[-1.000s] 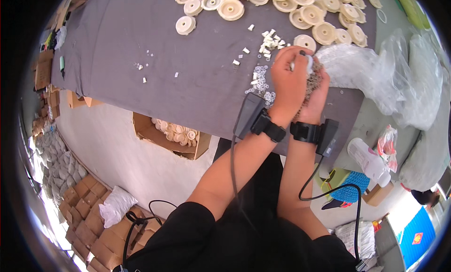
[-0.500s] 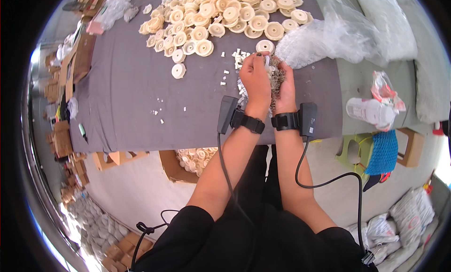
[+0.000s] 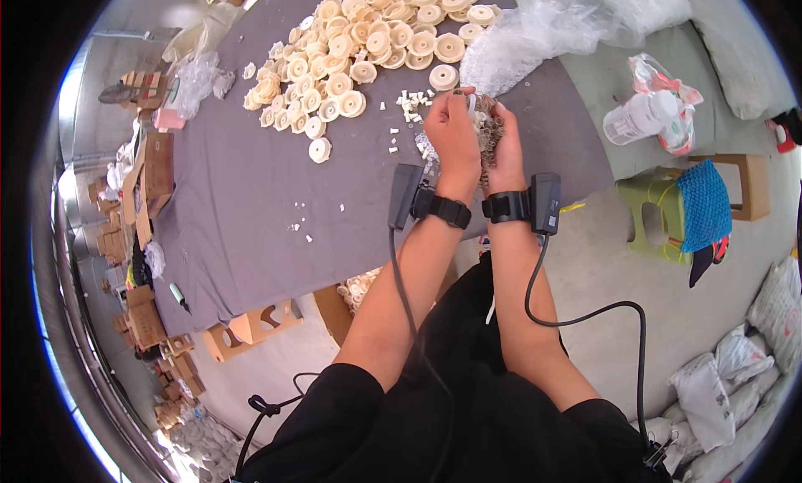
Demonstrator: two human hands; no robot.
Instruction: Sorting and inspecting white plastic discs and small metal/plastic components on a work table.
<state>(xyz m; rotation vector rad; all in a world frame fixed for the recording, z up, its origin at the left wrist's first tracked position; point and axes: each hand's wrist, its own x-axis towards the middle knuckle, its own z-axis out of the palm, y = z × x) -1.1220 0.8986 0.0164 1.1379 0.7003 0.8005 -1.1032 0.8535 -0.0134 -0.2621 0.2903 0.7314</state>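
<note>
Where both forearms rise from the lower edge of the head view, the left hand (image 3: 452, 126) and right hand (image 3: 502, 141) meet above the near edge of the grey worktop (image 3: 242, 199). Right hand: grip cupped shut around a clump of small pale parts (image 3: 487, 126). Left hand: fingers pinched on a small white piece (image 3: 470, 101) at the top of that clump. Loose white bits (image 3: 409, 107) lie just beside the hands. Cream round discs (image 3: 359, 49) are heaped further back. Clear plastic bag (image 3: 551, 24) at the far right. Green stool (image 3: 660, 207) on the floor.
</note>
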